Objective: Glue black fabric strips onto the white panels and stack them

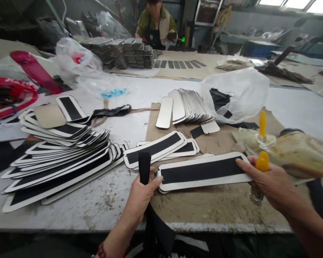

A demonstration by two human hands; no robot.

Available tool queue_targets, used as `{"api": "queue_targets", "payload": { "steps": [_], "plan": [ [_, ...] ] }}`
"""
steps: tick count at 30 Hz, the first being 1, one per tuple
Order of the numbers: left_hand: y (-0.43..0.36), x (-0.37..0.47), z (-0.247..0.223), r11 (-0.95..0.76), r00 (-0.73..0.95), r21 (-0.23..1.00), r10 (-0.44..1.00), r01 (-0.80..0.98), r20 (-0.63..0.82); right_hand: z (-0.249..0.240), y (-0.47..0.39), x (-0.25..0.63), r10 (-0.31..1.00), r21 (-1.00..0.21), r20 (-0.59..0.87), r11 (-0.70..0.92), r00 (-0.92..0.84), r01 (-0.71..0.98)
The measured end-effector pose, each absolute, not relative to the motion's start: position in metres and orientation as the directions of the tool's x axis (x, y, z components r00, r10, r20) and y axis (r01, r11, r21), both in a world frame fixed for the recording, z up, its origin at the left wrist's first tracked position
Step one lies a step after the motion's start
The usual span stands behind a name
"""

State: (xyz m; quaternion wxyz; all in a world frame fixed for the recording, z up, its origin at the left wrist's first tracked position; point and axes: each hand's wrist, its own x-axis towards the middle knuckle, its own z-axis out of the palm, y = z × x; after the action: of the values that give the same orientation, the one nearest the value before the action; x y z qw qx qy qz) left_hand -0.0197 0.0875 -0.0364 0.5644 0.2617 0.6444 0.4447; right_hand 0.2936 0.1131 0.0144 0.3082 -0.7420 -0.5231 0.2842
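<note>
A long white panel with a black strip along its middle [201, 172] spans the space between my hands, over the brown paper. My left hand [144, 188] pinches its left end with the thumb on top, and a black strip [144, 168] stands up out of the same hand, its tail hanging below the table edge. On the right end, my right hand [261, 177] grips the panel between thumb and fingers. Similar panels [156, 148] lie just behind it. A big fanned pile of black-striped panels [61, 172] rests at the left.
Plain white panels [190, 107] lie fanned behind, beside a clear plastic bag [239, 93]. Two yellow-handled tools [262, 123] and a stained container [293, 150] stand at the right. Across the table is a person [156, 25] near stacked panels [123, 52].
</note>
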Motion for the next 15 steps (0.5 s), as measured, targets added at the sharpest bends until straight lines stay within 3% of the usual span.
{"api": "queue_targets", "payload": {
  "steps": [8, 15],
  "plan": [
    [0.079, -0.039, -0.018, 0.395, -0.170, 0.890, 0.884, -0.227, -0.436, 0.045, 0.108, 0.273, 0.960, -0.687, -0.049, -0.232, 0.274, 0.689],
    [0.074, -0.041, -0.014, 0.414, -0.172, 0.866, 0.866, -0.279, -0.469, 0.036, 0.104, 0.260, 0.966, -0.792, -0.100, -0.221, 0.237, 0.569]
  ]
}}
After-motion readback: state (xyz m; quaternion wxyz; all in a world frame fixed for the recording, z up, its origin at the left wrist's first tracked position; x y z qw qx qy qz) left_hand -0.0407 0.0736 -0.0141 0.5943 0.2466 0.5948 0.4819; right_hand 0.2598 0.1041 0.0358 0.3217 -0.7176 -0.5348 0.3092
